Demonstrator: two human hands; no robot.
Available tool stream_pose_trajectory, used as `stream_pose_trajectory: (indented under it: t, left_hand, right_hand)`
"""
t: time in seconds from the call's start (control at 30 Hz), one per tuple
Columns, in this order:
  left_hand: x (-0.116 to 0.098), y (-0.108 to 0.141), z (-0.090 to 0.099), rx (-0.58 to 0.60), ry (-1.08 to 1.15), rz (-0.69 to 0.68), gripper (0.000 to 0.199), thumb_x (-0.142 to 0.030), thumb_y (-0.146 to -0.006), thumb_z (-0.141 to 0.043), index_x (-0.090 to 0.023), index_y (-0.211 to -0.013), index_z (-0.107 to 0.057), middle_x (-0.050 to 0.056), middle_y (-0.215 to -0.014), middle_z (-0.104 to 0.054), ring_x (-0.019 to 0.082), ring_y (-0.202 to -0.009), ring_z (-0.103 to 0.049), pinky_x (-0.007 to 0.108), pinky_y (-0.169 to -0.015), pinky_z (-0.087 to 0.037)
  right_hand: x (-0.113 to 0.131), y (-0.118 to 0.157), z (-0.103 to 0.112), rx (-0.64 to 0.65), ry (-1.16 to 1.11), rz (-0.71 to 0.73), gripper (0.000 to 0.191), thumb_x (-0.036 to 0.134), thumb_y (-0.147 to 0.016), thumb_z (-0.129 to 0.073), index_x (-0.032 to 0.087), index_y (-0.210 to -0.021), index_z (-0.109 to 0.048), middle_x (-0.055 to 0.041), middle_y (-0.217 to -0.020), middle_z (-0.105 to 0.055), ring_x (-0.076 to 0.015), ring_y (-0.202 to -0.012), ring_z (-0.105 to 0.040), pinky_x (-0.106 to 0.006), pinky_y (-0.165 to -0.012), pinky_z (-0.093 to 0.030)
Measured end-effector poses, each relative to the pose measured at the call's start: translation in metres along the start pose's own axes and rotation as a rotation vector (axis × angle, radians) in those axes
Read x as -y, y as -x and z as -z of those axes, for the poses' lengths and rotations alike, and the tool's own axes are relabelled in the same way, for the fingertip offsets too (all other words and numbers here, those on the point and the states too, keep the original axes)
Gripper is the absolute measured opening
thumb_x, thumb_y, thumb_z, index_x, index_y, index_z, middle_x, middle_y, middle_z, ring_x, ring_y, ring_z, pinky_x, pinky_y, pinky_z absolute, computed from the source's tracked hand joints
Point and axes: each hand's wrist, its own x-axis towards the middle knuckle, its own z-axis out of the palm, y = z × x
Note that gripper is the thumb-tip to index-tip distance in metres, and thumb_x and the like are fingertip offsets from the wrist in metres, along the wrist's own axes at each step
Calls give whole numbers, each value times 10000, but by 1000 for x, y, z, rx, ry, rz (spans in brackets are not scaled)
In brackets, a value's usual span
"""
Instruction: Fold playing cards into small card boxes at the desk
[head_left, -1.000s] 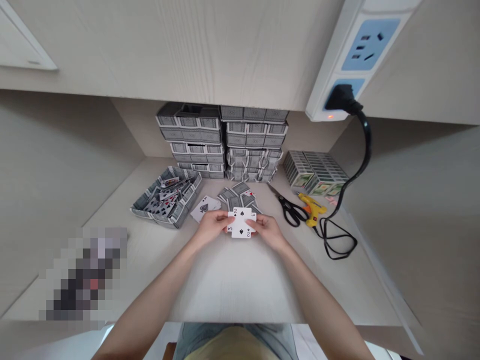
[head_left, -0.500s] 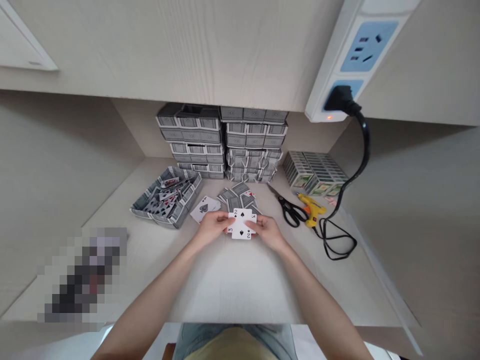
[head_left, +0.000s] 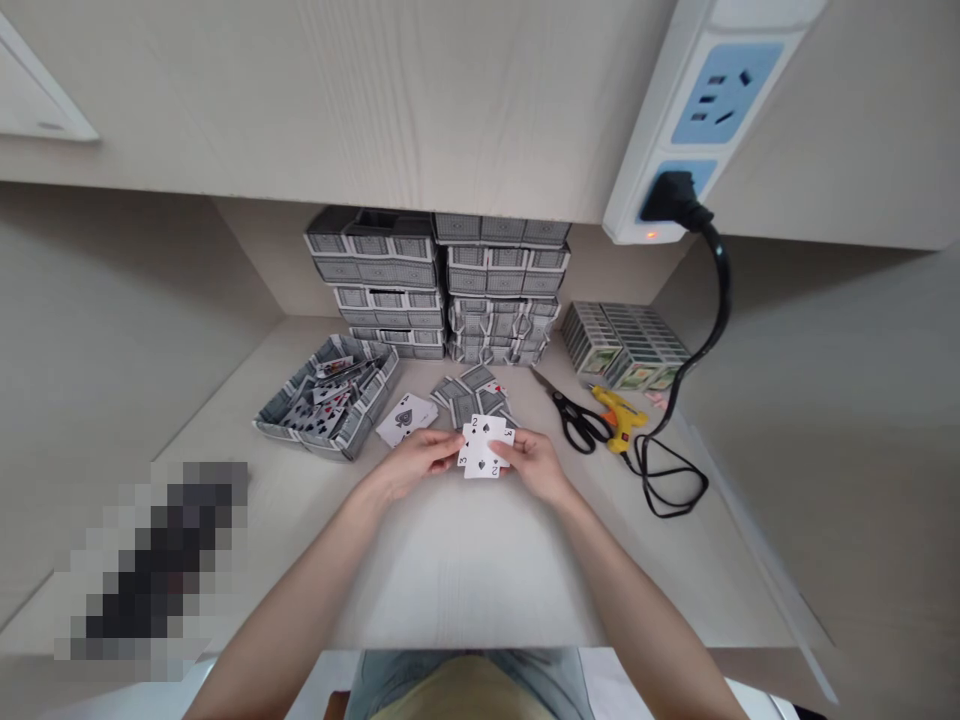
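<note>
Two crossed playing cards (head_left: 482, 452), a two of spades over a three, are held just above the desk. My right hand (head_left: 535, 462) is closed on their right side, thumb on top. My left hand (head_left: 422, 459) touches the left edge of the cards with its fingertips, the fingers bent together. Behind the cards lies a loose pile of grey-backed cards (head_left: 476, 392). A stack of face-up cards topped by an ace of spades (head_left: 406, 418) sits beyond my left hand.
A card-built tray (head_left: 349, 447) with loose cards stands left. Card-built boxes (head_left: 506, 270) are stacked behind. Card packs (head_left: 634, 345), black scissors (head_left: 581, 425) and a yellow glue gun (head_left: 621, 415) with cable are right. A power strip (head_left: 709, 110) hangs above; a pixelated object lies left.
My left hand has drawn slightly left, its thumb off the face of the cards and now at their edge. My right hand still holds the cards. The whole view has shifted a little.
</note>
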Motion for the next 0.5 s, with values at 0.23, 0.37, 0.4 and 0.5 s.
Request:
stream_pose_trajectory:
  t: [0.23,0.37,0.4,0.5]
  left_hand:
    - [5,-4,-5,-48,-50,-21,398,-498,-631,-633,-103,-680,-640,-39,-494,-448,63,-487,-351,192,-470,-246]
    - [9,-5,-11,-140,-83,-47,431,-492,-638,-627,-104,-818,-681,10,-601,-599,97,-545,-466,203,-516,-324]
    - [10,-6,-12,-161,-84,-57,424,-484,-638,-629,-108,-823,-686,23,-649,-634,111,-575,-501,210,-537,-350]
    - [12,-7,-15,-194,-65,-84,377,-452,-625,-647,-126,-808,-699,40,-760,-687,150,-663,-572,231,-605,-409]
  right_hand:
    - [-6,1,-1,-43,64,36,321,424,-599,-693,139,-734,-630,-31,-659,-669,-152,-547,-596,-275,-516,-492]
    - [-9,3,-1,-55,105,68,317,449,-615,-671,147,-697,-619,-28,-631,-657,-159,-541,-591,-277,-509,-485]
    - [-9,3,-2,-60,111,72,319,453,-617,-668,147,-690,-616,-29,-626,-655,-161,-540,-591,-278,-508,-485]
    - [-9,4,-4,-61,109,67,320,451,-616,-670,146,-698,-619,-32,-626,-653,-165,-541,-593,-285,-513,-491]
